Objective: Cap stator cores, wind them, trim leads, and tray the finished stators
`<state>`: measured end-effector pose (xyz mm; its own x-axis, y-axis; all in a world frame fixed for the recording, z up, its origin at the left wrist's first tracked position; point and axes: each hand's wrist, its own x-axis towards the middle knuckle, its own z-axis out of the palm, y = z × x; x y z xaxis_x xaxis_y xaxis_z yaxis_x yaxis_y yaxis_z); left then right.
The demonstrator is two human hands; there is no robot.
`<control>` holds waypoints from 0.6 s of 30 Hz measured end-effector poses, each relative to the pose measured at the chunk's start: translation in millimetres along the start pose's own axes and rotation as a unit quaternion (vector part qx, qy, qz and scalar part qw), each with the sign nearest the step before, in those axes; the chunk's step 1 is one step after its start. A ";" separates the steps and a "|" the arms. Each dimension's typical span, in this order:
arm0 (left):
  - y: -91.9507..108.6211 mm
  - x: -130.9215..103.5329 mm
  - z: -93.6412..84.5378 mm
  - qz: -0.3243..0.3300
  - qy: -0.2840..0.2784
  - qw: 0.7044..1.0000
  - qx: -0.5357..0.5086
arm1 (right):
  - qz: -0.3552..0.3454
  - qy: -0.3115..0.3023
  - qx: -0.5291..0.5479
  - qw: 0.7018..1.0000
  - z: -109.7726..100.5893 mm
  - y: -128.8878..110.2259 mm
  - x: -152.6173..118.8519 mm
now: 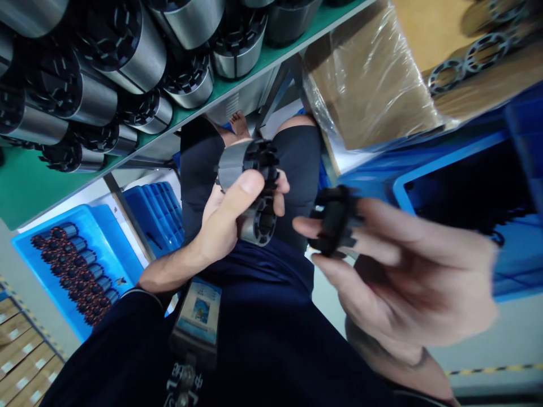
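Over my lap, my left hand (223, 217) is closed around two metal stator cores. The upper stator core (232, 163) has a black slotted plastic piece on its right end, with my thumb lying across it. Below it, the other stator core (259, 225) shows a bare metal toothed end facing right. To the right, apart from both cores, my right hand (411, 271) pinches a black plastic insulator ring (334, 220) between its fingertips. That hand is slightly blurred, and the ring's far side is hidden.
Several stator cores with black ends (127, 51) stand on the green worktop (25, 186). At right are a plastic-wrapped cardboard box (369, 85), bare ring cores (486, 51) and a blue bin of black parts (449, 164). A blue crate (121, 243) of wound stators sits lower left.
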<state>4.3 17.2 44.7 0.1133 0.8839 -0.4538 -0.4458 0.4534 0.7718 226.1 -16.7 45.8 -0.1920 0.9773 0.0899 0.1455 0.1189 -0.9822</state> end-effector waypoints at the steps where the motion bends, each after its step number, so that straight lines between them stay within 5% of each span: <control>1: 2.8 1.1 3.6 -0.008 0.018 1.000 0.001 | -0.023 0.004 -0.021 1.000 1.7 -1.7 0.7; 6: 19.7 15.3 23.1 -0.115 0.106 0.986 -0.065 | -0.047 -0.011 -0.039 0.998 16.9 1.0 13.8; 18: 33.1 31.6 28.8 -0.194 0.203 0.952 -0.125 | -0.068 -0.017 -0.055 0.996 24.4 21.4 21.0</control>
<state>18.7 63.5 68.8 -0.0180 0.5161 -0.8563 -0.6428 0.6500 0.4053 201.5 2.1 22.6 -0.2494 0.9447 0.2130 0.2203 0.2696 -0.9374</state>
